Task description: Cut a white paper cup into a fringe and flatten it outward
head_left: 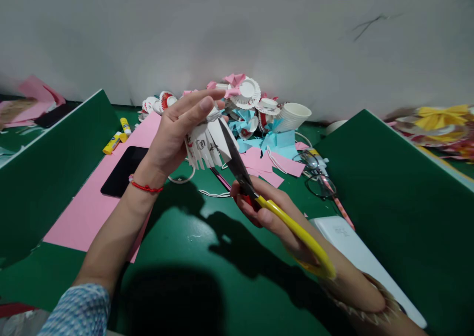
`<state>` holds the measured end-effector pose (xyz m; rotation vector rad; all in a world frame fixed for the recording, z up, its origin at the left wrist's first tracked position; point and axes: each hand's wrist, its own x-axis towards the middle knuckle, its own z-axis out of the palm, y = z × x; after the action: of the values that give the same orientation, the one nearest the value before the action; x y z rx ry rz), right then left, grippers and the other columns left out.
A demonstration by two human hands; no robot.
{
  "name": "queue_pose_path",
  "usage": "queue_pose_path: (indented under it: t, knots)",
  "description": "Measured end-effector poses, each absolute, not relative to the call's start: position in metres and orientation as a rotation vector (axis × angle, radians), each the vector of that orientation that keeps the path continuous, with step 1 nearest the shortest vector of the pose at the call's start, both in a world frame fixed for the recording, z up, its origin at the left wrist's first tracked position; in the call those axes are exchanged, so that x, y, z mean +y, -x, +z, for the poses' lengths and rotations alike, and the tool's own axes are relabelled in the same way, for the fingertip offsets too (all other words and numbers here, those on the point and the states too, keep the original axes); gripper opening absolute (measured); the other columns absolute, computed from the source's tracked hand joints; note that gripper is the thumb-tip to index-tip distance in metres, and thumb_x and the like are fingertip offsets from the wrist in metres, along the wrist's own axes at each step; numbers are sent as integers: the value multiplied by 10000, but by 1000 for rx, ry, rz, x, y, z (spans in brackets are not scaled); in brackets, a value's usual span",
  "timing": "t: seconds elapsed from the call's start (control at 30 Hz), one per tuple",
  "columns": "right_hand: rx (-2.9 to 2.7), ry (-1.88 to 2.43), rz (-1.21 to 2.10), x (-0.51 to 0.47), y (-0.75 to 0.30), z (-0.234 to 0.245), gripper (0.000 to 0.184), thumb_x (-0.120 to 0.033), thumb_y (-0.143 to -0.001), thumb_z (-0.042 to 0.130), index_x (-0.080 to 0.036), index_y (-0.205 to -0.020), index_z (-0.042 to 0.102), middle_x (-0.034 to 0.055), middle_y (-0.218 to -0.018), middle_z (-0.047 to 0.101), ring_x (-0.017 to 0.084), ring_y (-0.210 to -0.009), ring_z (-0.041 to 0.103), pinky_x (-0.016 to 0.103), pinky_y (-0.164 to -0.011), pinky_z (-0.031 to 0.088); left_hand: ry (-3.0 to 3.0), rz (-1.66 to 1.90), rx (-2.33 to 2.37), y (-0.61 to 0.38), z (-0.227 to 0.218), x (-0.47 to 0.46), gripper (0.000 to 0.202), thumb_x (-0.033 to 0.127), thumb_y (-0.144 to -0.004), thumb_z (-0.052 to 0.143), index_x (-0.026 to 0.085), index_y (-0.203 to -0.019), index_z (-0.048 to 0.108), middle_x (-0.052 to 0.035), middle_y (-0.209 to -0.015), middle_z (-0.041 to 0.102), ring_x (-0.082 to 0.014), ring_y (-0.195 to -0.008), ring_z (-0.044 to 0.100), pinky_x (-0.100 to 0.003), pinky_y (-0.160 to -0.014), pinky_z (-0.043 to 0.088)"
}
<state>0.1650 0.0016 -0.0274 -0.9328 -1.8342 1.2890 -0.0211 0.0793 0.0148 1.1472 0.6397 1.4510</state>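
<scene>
My left hand (174, 133) is closed around a white paper cup (203, 146), held above the green table. Slits run along the cup's wall, leaving narrow strips that hang down. With my right hand (276, 217) I grip scissors with yellow handles (301, 232), partly red near the pivot. Their dark blades (237, 160) point up and left, spread around the cup's uncut wall. My left fingers and palm hide part of the cup.
Behind my hands lie cut paper cups with bows (248, 91), stacked cups (296, 114), blue paper (279, 143) and pink pieces (259, 160). Pink sheet (81, 215), phone (124, 170) and glue sticks (112, 143) are left; glasses (321, 185) and a white device (355, 247) right. Green partitions (400, 188) flank the table.
</scene>
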Motion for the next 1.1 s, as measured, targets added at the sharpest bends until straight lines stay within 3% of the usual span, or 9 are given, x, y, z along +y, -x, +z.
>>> queue_pose_path:
  t: [0.17,0.37,0.57,0.77,0.93,1.1]
  knots:
    - [-1849,885,1304,1,-166,-26,511,-706,-826,446,-204,-911,487,-22,-680,406,108,-544,322,243,-454,262,-1201,1461,611,20,13,81,135,203,-845,602,122,-896,698,-28,-828,675,-268,-1019,670,-280,-726,552]
    - [-1814,968,1273,-4,-165,-22,470,-674,-841,458,-216,-940,506,-3,-723,439,128,-585,381,262,-501,306,-1299,1451,588,22,9,83,186,257,-881,554,149,-910,703,-19,-844,682,-245,-1003,679,-261,-697,557]
    - [-1841,878,1326,2,-168,-28,513,-706,-814,470,-204,-923,486,-25,-681,406,110,-550,313,251,-460,245,-1341,1466,590,23,6,85,289,410,-852,578,161,-924,705,-24,-869,682,-295,-1139,610,-338,-823,550]
    - [-1825,871,1320,3,-168,-31,515,-693,-831,463,-190,-938,492,-16,-708,409,105,-566,328,240,-461,256,-1316,1504,583,21,6,88,293,387,-891,519,152,-925,691,-18,-837,668,-290,-1246,526,-421,-1005,445]
    - [-1834,847,1312,5,-169,-33,501,-680,-838,466,-189,-935,492,-15,-704,414,104,-559,331,241,-463,269,-1349,1458,565,23,2,89,336,472,-842,566,172,-940,681,-49,-903,679,-311,-1295,474,-460,-1067,391]
    - [-1821,839,1332,7,-169,-35,507,-685,-838,456,-192,-952,497,-14,-705,413,107,-556,328,248,-465,275,-1307,1416,587,27,1,90,187,311,-865,570,183,-954,673,-28,-943,678,-287,-1232,544,-439,-999,465]
